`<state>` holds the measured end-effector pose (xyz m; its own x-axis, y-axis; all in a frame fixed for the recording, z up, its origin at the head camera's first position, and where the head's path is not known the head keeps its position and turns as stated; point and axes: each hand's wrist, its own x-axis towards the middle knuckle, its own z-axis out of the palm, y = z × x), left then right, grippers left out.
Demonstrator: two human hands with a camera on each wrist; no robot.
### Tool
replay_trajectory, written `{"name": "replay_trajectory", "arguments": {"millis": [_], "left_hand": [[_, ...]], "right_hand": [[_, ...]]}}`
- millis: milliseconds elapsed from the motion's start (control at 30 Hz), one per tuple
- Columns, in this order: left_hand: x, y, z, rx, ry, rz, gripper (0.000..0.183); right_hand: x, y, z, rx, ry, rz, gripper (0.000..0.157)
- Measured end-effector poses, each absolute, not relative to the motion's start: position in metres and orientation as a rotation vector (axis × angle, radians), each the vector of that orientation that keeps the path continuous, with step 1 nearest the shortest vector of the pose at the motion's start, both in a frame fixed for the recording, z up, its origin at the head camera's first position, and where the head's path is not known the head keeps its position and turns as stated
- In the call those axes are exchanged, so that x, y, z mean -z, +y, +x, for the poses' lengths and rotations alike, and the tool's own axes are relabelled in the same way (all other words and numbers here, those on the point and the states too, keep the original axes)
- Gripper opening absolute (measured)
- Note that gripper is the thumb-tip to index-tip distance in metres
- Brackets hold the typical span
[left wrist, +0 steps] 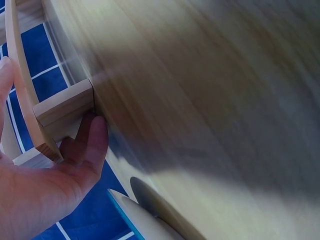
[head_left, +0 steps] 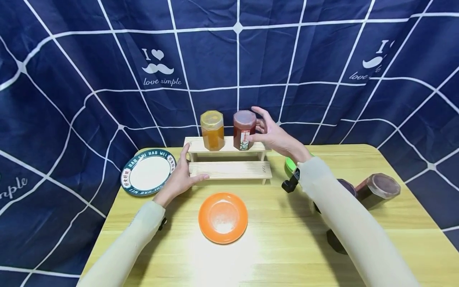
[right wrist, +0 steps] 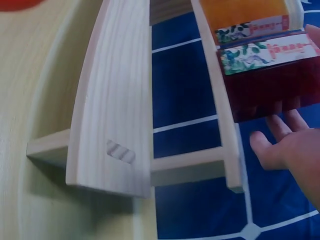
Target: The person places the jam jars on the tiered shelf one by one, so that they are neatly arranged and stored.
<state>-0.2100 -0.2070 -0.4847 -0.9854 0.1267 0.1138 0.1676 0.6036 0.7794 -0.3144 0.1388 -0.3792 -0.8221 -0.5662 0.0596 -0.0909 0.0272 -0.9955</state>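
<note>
Red jar point(head_left: 243, 126) stands upright, lid up, and I've got right hand point(head_left: 275, 134) clasping it, left hand point(head_left: 180, 176) gripping wooden rack point(head_left: 231, 169), amber jar point(head_left: 213, 133) alongside.

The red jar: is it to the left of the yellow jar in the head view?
No, the red jar is right of the yellow jar, by the right hand.

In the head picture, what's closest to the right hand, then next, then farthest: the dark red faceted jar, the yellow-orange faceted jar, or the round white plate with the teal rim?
1. Dark red jar: held by the right hand.
2. Yellow-orange jar: left, on the pale wooden shelf.
3. White plate: farthest left, beside the shelf.
</note>
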Motion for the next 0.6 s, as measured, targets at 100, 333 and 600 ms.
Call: {"name": "replay_trajectory", "arguments": {"millis": [100,333,600], "left_hand": [[0.484,-0.207,-0.21,1.351,-2.774,-0.248,0.136],[0.485,-0.206,-0.209,1.357,-2.767,-0.249,0.136],[0.484,-0.205,-0.209,1.356,-2.771,-0.258,0.136]], "right_hand": [[0.373,0.144,-0.311,1.854,1.971,-0.671,0.103],[0.36,0.155,-0.296,1.954,1.964,-0.671,0.093],[0.341,0.162,-0.267,2.017,1.981,-0.722,0.083]]}}
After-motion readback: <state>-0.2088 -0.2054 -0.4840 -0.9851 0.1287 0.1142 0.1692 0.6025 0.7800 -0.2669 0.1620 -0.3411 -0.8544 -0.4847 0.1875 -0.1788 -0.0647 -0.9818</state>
